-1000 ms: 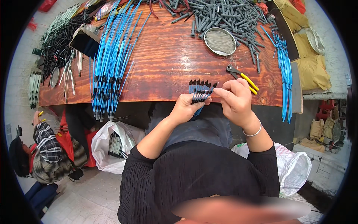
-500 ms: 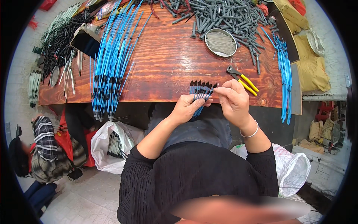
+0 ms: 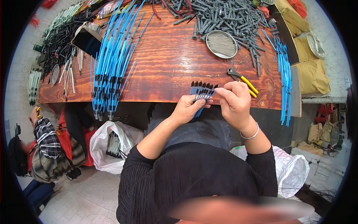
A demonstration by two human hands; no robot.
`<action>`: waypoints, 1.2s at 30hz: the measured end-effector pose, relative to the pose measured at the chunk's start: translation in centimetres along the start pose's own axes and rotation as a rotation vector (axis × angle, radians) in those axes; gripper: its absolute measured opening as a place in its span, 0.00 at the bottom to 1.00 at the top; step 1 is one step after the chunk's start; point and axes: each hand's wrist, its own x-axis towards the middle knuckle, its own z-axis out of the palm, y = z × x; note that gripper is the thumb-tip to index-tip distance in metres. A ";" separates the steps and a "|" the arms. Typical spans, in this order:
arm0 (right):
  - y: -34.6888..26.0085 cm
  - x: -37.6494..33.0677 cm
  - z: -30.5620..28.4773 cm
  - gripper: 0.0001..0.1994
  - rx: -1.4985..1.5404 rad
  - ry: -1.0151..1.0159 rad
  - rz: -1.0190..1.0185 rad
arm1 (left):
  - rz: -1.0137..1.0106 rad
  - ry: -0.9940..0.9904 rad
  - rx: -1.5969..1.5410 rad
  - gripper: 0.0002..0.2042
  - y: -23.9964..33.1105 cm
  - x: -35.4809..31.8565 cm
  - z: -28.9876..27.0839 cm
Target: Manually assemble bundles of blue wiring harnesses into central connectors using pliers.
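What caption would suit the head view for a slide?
Left hand holds a fan of blue black-tipped rods while right hand pinches one, above a wooden table.

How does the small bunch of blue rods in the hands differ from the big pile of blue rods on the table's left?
The small bunch is a handful, fanned with black tips up, held by the left hand and pinched by the right hand. The big pile holds far more, lying loose on the wooden table, dark ends overhanging its near edge. Both are blue with black ends.
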 end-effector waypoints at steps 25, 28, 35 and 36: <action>0.1 1.0 0.4 0.13 0.014 -0.032 -0.037 | -0.001 -0.055 -0.056 0.25 -0.2 0.1 -0.5; 0.4 1.0 0.4 0.13 0.048 -0.040 -0.054 | 0.003 -0.036 -0.072 0.24 0.0 0.0 -0.3; 0.4 0.7 0.8 0.15 0.076 -0.024 -0.057 | 0.055 -0.041 -0.112 0.26 -0.2 -0.2 -0.1; 0.4 0.6 0.9 0.15 0.077 -0.024 -0.056 | 0.053 -0.040 -0.112 0.26 -0.2 -0.2 -0.1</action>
